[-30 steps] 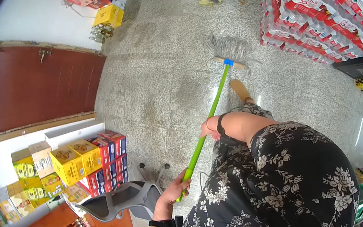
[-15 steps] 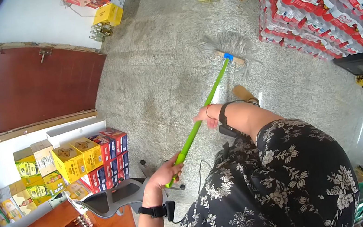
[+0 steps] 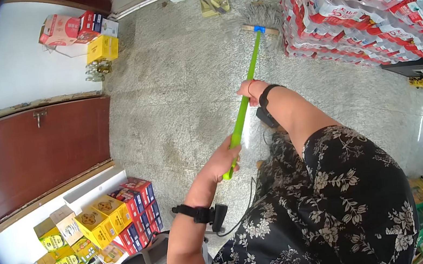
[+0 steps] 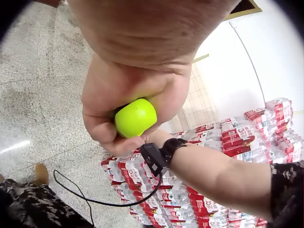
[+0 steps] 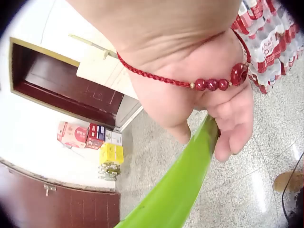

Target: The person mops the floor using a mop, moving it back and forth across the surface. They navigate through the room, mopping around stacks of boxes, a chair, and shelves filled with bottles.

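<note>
Both L hand [image 3: 221,161] & R hand [image 3: 253,92], each part. hidden, grip mop handle [image 3: 240,119].

The views show 2 hands [image 3: 221,162], 1 mop [image 3: 241,116], 1 dustpan [image 3: 224,3], 1 chair [image 3: 151,258], 2 black wristbands [image 3: 195,213], 1 bracelet [image 5: 156,78] with 4 red beads [image 5: 212,84], 2 dark red doors [image 3: 43,157], 1 pink box [image 3: 61,30] and bottle packs [image 3: 341,14] too overlapped to count.
</note>
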`<state>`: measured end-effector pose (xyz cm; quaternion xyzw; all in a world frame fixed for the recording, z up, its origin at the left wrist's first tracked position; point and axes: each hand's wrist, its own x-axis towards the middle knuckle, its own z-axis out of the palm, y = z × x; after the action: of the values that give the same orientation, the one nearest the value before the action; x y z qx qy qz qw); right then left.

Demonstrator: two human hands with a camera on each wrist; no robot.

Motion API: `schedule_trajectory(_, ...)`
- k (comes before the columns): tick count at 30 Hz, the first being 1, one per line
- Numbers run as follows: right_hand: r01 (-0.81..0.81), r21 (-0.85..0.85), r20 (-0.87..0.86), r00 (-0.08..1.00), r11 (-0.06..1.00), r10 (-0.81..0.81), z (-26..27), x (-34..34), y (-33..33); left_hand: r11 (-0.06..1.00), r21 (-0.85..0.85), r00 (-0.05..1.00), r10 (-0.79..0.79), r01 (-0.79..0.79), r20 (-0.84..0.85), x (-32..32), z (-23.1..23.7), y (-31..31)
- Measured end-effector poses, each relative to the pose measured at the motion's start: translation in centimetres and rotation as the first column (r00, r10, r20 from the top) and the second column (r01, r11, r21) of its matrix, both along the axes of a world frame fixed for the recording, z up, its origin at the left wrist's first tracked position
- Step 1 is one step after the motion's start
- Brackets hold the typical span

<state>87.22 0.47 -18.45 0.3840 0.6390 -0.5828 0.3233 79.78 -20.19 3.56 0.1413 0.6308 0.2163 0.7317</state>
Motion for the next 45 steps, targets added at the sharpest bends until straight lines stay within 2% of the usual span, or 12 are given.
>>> schedule_trajectory(3,0.216,0.019,0.109,0.970,0.976,-0.217,2.9,0.6,4.1,1.000,0.012,1.000,-0.010,0.010,-0.018,0.8,-0.3,4.8)
schedule_trajectory(4,0.026,0.104,-0.067,0.998,0.994,-0.019,-4.7,0.2,5.7,0.999,0.019,0.999,0.027,-0.027,-0.021,1.1,-0.2,6.2)
schedule_trajectory(8,0.231,0.114,0.091,0.966,0.966,-0.242,2.7,0.5,9.0,1.000,0.022,1.000,0.004,-0.004,-0.009,1.2,0.7,10.4)
schedule_trajectory(13,0.405,0.126,0.089,0.904,0.905,-0.417,1.7,1.0,7.5,0.997,0.058,0.998,0.060,-0.057,-0.038,2.2,0.7,9.1)
schedule_trajectory(15,-0.100,0.194,-0.073,0.991,0.976,0.116,-4.7,1.0,6.2,0.994,0.060,0.994,0.090,-0.087,-0.057,2.3,0.3,6.7)
schedule_trajectory(20,-0.090,0.065,-0.050,0.994,0.994,0.093,-0.9,0.0,-3.9,0.998,0.024,0.997,0.067,-0.066,-0.044,1.2,2.4,-2.9)
schedule_trajectory(23,0.096,-0.138,0.100,0.992,0.986,-0.082,4.6,-0.8,-10.9,0.992,-0.023,0.991,0.125,-0.126,-0.039,0.6,3.9,-11.4)
schedule_trajectory(29,-0.387,-0.306,0.029,0.909,0.870,0.415,7.1,-2.0,-26.7,0.941,-0.122,0.949,0.309,-0.315,-0.069,3.1,6.8,-29.9)
schedule_trajectory(32,-0.742,-0.266,-0.086,0.655,0.616,0.751,8.1,-2.6,-34.3,0.894,-0.158,0.908,0.413,-0.420,-0.074,5.7,8.4,-37.6)
schedule_trajectory(35,-0.593,-0.544,0.054,0.681,0.593,0.731,7.5,-2.3,-41.2,0.829,-0.168,0.844,0.535,-0.533,-0.037,8.8,9.1,-44.3)
schedule_trajectory(40,-0.568,-0.567,0.029,0.710,0.597,0.704,6.3,-1.0,-48.7,0.701,-0.201,0.721,0.691,-0.684,-0.043,12.1,9.6,-50.4)
schedule_trajectory(45,-0.639,-0.498,-0.044,0.694,0.586,0.719,7.1,-2.2,-47.6,0.648,-0.168,0.657,0.754,-0.743,0.007,11.4,9.5,-49.3)
